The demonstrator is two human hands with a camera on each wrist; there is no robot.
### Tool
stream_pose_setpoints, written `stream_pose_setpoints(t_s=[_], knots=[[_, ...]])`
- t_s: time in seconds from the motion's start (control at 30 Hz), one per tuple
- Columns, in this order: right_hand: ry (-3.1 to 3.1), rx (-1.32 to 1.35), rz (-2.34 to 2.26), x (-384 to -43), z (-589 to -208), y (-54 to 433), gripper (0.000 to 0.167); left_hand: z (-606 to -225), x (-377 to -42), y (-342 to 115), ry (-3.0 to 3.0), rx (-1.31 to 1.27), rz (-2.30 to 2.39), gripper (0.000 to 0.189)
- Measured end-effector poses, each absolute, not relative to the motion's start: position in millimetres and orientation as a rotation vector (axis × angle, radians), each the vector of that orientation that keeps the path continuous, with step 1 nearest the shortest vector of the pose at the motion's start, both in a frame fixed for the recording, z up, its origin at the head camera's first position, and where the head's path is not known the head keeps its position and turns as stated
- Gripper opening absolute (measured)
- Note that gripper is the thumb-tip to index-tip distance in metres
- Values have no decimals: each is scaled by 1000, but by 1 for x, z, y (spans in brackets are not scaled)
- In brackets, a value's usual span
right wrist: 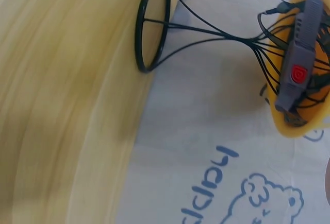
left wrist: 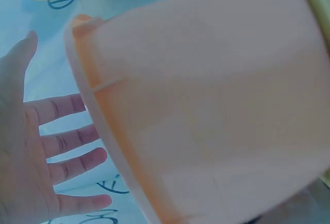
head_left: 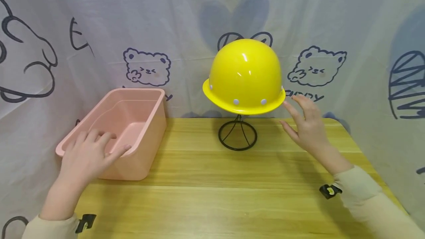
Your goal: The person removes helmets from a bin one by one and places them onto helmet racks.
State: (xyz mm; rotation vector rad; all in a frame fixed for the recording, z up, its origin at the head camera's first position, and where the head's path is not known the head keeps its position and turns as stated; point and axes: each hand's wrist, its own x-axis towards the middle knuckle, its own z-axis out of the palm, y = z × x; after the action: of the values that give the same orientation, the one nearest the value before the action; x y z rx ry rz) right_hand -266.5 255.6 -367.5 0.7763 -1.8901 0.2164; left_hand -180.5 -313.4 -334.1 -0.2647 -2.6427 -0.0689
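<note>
A yellow hard hat [head_left: 245,73] sits on a black wire stand [head_left: 237,149]. My right hand [head_left: 308,126] is beside the brim's right side, fingers spread and slightly bent; whether a fingertip touches the brim I cannot tell. From the right wrist, the hat's underside shows a grey strap [right wrist: 301,49] with a red button, above the stand's wires. At the left, my left hand [head_left: 84,156] is over the near rim of a pink plastic bin [head_left: 151,146]. Its fingers look straight and spread in the left wrist view, fingertips close to the bin's rim [left wrist: 98,110].
The wooden tabletop [head_left: 212,202] holds both the bin and the stand. A white cloth [head_left: 186,21] printed with bears and hearts hangs behind and along both sides, close to the table's back edge.
</note>
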Motion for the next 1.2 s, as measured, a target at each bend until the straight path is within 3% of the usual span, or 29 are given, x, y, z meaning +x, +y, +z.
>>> stream_pose_setpoints(t_s=[0.6, 0.93, 1.2], knots=[[-1953, 570, 208, -252, -342, 298, 62, -289, -222, -253, -2738, -325, -102, 72], [-2385, 342, 126, -240, -336, 311, 82, -295, -245, -219, -2767, -410, -138, 77], [-2736, 180, 123, -238, -339, 313, 79, -307, -260, -191, -2869, -402, -250, 84]])
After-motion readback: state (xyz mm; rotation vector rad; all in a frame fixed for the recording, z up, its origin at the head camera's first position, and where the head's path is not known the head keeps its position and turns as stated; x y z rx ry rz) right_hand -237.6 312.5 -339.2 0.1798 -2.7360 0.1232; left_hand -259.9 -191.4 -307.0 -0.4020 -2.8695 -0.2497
